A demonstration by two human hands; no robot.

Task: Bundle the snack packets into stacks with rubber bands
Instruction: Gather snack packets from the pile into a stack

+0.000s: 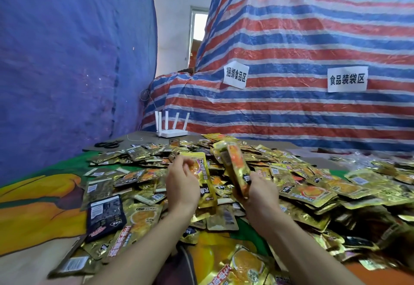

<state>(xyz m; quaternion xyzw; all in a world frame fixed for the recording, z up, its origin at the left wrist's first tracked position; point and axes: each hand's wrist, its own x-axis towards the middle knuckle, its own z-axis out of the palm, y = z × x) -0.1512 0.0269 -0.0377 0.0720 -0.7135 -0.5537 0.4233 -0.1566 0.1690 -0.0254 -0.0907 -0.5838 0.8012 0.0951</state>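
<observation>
Head view, nearest first: loose gold snack packets [246,264] lie printed side up on the table [33,204], their bold characters too blurred for me to read. One dark blue packet [104,217] shows only fine print.

Above them, my left hand [182,186] curls its fingers round a single packet [205,179]. My right hand [259,191] grips the lower end of a small stack [237,170], held tilted just beside it.

I judge the job barely begun. I see no banded stack, and the big pile [313,190] beyond is unsorted.

Further back lie dark loops [107,144]; I cannot tell whether they are rubber bands. A white router [171,132] stands behind.

On the striped tarp [291,38], two paper signs read 捆绑食品区 [234,76] and 食品装袋区 [347,79].
</observation>
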